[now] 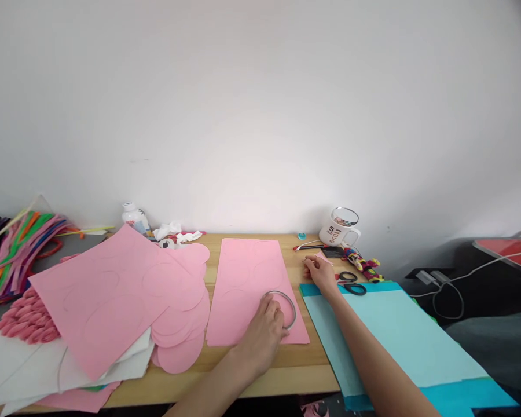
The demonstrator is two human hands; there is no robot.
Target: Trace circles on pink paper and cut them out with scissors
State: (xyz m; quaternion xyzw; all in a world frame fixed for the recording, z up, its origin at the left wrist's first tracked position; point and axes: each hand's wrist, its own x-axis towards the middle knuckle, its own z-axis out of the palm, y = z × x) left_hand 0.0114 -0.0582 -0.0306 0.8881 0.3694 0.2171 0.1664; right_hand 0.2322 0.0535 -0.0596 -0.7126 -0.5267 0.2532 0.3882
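Observation:
My left hand (pixel 263 333) has its fingers closed on the left and lower rim of a thin grey ring (pixel 293 310). The ring lies flat on the lower right of a pink paper sheet (pixel 234 315), which bears faint curved outlines. To the right, beyond the sheet's edge, my right hand (pixel 321 275) is low over the table with its fingers pinched together. What sits in that pinch, if anything, is too small to tell. A small pink scrap (pixel 325 258) shows just behind this hand. Scissors with black handles (pixel 353 285) lie beside its wrist.
Left are a pink sheet (pixel 108 295), cut pink rounded shapes (pixel 184 350), pink braided yarn (pixel 28 315) and colourful pipe cleaners (pixel 24 249). A white bottle (pixel 134 217), a mug (pixel 336 229) and a figurine (pixel 364 266) stand or lie farther back. Light-blue sheets (pixel 408 336) lie under my right forearm.

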